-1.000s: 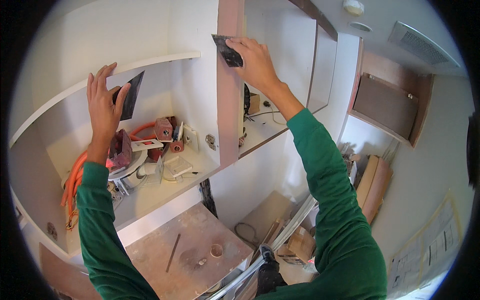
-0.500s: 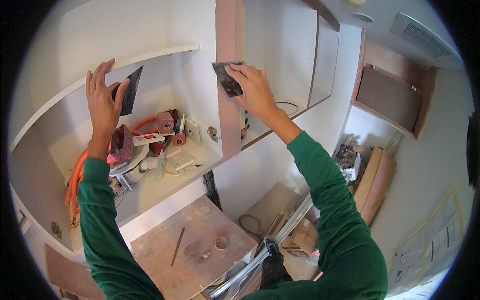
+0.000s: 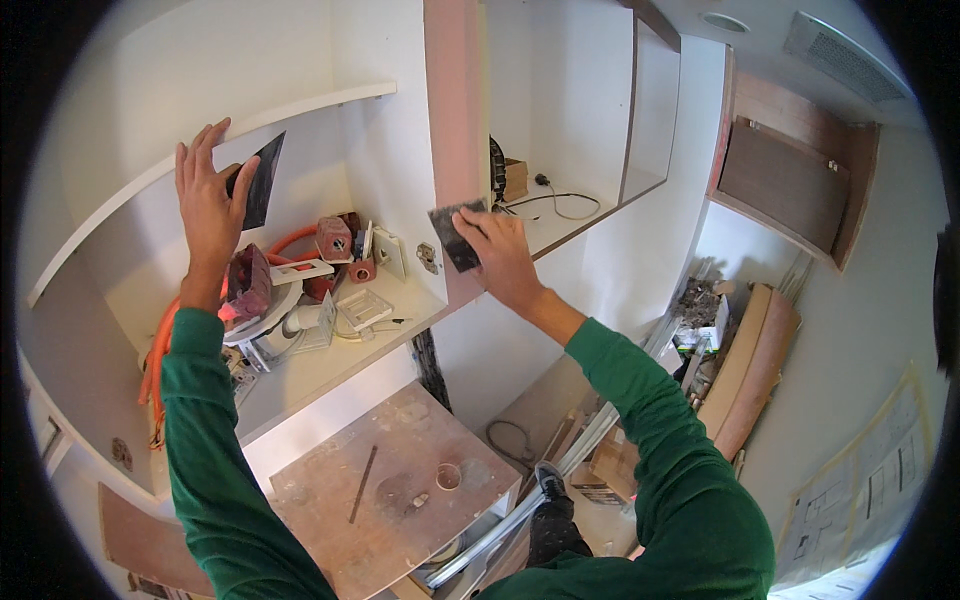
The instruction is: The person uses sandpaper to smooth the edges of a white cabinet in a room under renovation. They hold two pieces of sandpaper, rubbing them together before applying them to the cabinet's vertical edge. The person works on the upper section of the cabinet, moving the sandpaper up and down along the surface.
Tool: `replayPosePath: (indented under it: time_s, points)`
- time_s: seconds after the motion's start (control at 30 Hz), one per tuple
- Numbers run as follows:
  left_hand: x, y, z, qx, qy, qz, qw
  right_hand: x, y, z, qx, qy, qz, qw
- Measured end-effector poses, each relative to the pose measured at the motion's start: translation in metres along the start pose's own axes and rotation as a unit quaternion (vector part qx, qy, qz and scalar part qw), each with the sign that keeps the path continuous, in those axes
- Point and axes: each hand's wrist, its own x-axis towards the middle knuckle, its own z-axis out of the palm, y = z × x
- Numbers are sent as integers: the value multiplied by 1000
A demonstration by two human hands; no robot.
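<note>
Up at the left, my left hand [image 3: 207, 205] grips a dark putty knife [image 3: 264, 182] between thumb and fingers, its blade pointing up beside the curved white shelf edge [image 3: 290, 114]. My right hand [image 3: 505, 255] pinches a second putty knife [image 3: 455, 238], a dark, roughly square blade with pale smears. That blade lies against the pinkish vertical strip [image 3: 457, 120] between two white cupboards, low on the strip. Whether its edge touches the surface all along cannot be made out.
Inside the left cupboard, orange hose [image 3: 158, 365], pink junction boxes [image 3: 333, 240] and white socket frames [image 3: 365, 309] lie heaped. Below stands a dusty board surface [image 3: 330, 480] with a thin stick [image 3: 363, 485]. Metal profiles [image 3: 470, 560] and cardboard [image 3: 612, 462] crowd the floor near my foot.
My right hand has slid its putty knife down the pinkish strip. My left hand stays nearly where it was, still holding its own. The view has shifted slightly.
</note>
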Motion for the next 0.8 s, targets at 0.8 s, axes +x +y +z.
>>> replayPosePath:
  time_s: [0.8]
  points:
    - [-280, 226, -209, -594, 46, -707, 380, -343, -195, -78, 443, 25, 619, 648]
